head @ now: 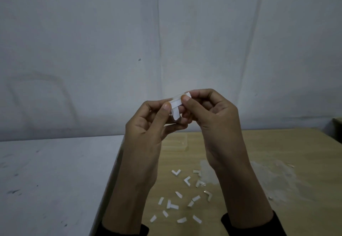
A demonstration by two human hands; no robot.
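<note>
Pinching the small white T-shaped plastic piece (175, 109) from both sides, the left hand (148, 122) and the right hand (209, 113) hold it between thumbs and forefingers, well above the pale wooden table (277, 143). The right thumb sits at the piece's upper end, seemingly picking at a backing layer. A firm left pinch and a slow nail-lift of the edge alone should serve best. Below the grip lie scattered white strips and angle pieces (173, 206).
</note>
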